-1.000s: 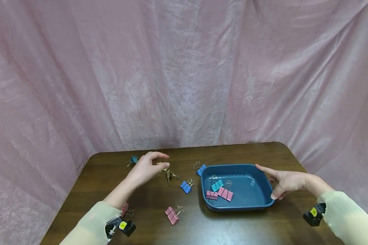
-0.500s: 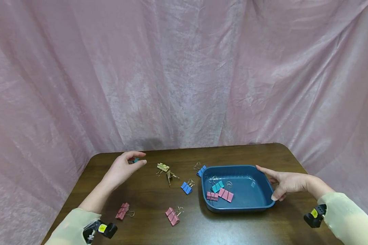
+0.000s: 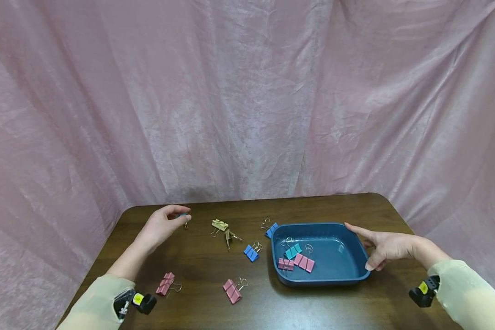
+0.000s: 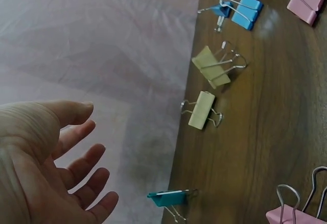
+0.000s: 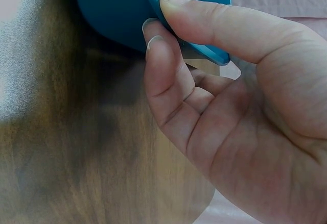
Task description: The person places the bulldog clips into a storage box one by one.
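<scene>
At the far left of the table my left hand (image 3: 162, 226) has thumb and index finger at a teal binder clip (image 3: 183, 214). In the head view they pinch it, with one wire handle showing below the thumb. The left wrist view shows the fingers spread, with the teal clip off to their side. My right hand (image 3: 389, 247) grips the right end of a blue tray (image 3: 321, 279), thumb over the rim and other fingers outside. Inside the tray lie a teal clip (image 3: 293, 250) and two pink clips, one (image 3: 304, 262) beside another (image 3: 286, 264).
Two yellow clips, one (image 3: 220, 225) behind the other (image 3: 228, 236), lie right of my left hand. Blue clips, one (image 3: 251, 253) nearer and one (image 3: 271, 229) against the tray, follow. Two pink clips, one (image 3: 165, 283) left and one (image 3: 233, 291) right, lie nearer the front.
My left hand has moved left from above the yellow clips to the teal clip, and thumb and index finger have closed on it. The right hand stays on the tray.
</scene>
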Motion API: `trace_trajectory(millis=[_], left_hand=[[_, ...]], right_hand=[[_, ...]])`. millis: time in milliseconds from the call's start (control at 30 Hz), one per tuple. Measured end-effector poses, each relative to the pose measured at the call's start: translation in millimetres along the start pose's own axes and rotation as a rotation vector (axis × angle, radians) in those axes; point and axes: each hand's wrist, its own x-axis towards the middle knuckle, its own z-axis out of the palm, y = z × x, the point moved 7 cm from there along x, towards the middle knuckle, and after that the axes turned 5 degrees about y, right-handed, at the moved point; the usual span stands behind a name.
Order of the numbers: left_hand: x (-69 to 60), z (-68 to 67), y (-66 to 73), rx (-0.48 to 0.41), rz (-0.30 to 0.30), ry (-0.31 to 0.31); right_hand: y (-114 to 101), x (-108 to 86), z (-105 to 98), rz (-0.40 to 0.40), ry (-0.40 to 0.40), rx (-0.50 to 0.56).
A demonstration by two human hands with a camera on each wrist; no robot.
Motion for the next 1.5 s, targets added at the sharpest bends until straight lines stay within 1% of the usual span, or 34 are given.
trace_trajectory(millis=[233, 400, 567, 733, 833, 1000, 1267, 1367, 1500], left_hand=[[8.9, 11.2, -2.1, -0.012, 0.011, -0.017], [14.3, 20.2, -1.3, -0.014, 0.003, -0.035], [20.1, 28.8, -0.8, -0.008, -0.015, -0.051], [25.7, 36.0, 0.7, 0.001, -0.041, -0.05], [28.8, 41.0, -1.0, -0.004, -0.065, -0.056], [32.2, 48.2, -7.4, -0.014, -0.108, -0.084], [38.4, 57.1, -24.5, -0.003, -0.193, -0.119], [39.9, 59.6, -28.7, 0.011, -0.198, -0.119], [40.1, 62.2, -30.7, 0.021, -0.196, -0.11]], right_hand=[[0, -0.1, -1, -0.002, -0.003, -0.004], [1, 0.2, -1, 0.01, 0.0, 0.008], [1, 0.6, -1, 0.018, 0.003, 0.011], [1, 0.5, -2, 0.02, 0.013, -0.002], [2, 0.6, -2, 0.025, 0.02, -0.003], [3, 1.3, -2, 0.034, 0.022, -0.002], [2, 0.5, -1, 0.02, 0.007, 0.008], [1, 0.3, 0, 0.017, 0.001, 0.009], [0, 0.4, 1, 0.012, -0.006, 0.012]])
